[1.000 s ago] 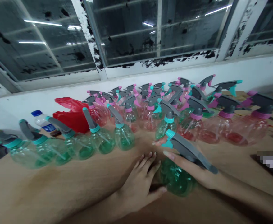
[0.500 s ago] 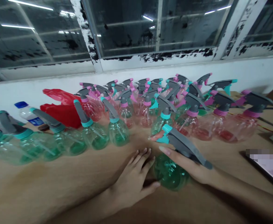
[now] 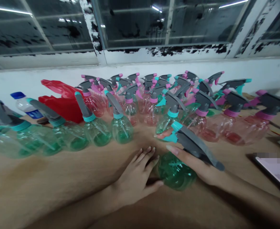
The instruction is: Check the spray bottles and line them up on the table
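Observation:
A green spray bottle (image 3: 176,171) with a grey head and turquoise nozzle stands close in front of me. My right hand (image 3: 194,160) is wrapped round its neck just under the grey head, with a fingertip at the turquoise trigger. To the left of the bottle, my left hand (image 3: 140,173) rests on the table with fingers stretched out. Its thumb reaches close to the bottle's base; I cannot tell if they touch. Just behind stands another green spray bottle (image 3: 165,124), partly hidden by the held one's head.
Green spray bottles (image 3: 99,135) line the left, and many pink ones (image 3: 210,127) crowd the back and right. A red plastic bag (image 3: 68,108) and a water bottle (image 3: 26,105) sit at back left. A phone-like device (image 3: 277,175) lies right on the wooden table (image 3: 65,181).
The camera view has shifted slightly. My right hand keeps its hold on the green spray bottle, and my left hand stays flat beside it.

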Available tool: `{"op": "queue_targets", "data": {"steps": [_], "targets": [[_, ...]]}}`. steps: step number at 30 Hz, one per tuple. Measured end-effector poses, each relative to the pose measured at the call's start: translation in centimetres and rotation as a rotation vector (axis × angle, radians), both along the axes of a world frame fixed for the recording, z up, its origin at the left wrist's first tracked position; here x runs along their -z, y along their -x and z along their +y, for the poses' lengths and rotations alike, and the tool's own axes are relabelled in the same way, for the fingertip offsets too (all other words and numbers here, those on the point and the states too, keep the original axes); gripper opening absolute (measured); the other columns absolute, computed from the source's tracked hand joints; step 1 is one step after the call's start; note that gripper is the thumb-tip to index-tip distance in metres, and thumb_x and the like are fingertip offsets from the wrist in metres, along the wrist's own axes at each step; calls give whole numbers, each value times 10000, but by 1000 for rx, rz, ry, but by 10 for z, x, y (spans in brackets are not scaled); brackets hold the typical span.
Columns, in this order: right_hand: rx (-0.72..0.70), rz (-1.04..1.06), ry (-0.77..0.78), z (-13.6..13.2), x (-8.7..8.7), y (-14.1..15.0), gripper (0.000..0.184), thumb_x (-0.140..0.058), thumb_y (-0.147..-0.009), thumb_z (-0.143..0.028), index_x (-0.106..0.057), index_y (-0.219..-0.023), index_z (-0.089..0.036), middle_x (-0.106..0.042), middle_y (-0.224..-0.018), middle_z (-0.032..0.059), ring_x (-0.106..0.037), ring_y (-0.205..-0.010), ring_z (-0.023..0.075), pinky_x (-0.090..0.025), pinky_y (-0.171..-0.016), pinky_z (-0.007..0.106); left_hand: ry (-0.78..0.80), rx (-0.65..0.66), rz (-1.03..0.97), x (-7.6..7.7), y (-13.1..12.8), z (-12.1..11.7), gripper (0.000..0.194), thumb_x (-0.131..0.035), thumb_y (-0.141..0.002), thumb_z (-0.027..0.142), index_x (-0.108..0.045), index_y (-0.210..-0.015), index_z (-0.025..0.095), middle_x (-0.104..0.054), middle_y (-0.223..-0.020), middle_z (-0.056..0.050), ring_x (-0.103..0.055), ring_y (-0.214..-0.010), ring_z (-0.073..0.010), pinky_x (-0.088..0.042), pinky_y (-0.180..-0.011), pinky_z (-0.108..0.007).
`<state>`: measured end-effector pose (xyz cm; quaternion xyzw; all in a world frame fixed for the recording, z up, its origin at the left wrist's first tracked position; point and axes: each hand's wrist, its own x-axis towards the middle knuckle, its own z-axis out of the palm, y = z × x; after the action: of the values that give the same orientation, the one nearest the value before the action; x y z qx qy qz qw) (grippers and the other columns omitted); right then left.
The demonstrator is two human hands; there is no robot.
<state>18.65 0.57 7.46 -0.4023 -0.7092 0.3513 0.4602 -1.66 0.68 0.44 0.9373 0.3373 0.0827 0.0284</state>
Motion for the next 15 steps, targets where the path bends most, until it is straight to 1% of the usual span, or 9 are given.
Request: {"op": "queue_targets", "data": {"steps": [6,10,13,15], "targets": [[-30,12,6,-1,-1,-1,187,-593,-859,-342,-617,-1034,-281,-684,-1084,17,-629,-1045,217,-485,-937,366,19,-15,15,-2,-1,0,674,-503,-915,545,-415,-1381,67,-384,-1446,-187,-281,-1369,-321,-247,-1107,-491],[-7,-31,40,-2,-4,-3,204,-585,-861,-384,-594,-1037,-282,-687,-1032,26,-654,-962,228,-511,-888,404,26,-12,10,-3,-1,0,665,-494,-924,537,-408,-1382,62,-386,-1446,-182,-288,-1367,-315,-257,-1105,-485],[-36,1,19,-2,-5,-4,209,-598,-855,-379,-592,-1039,-279,-677,-1066,32,-631,-1022,236,-484,-933,408,24,-9,-2,-2,-1,0,650,-481,-930,536,-405,-1383,75,-398,-1442,-168,-289,-1368,-305,-262,-1102,-485],[-51,24,-1,0,-3,-5,205,-594,-855,-388,-596,-1028,-277,-671,-1082,35,-618,-1042,239,-476,-929,403,17,-10,-6,-1,0,0,649,-461,-932,553,-400,-1388,96,-398,-1444,-158,-283,-1371,-301,-261,-1101,-489]]}}
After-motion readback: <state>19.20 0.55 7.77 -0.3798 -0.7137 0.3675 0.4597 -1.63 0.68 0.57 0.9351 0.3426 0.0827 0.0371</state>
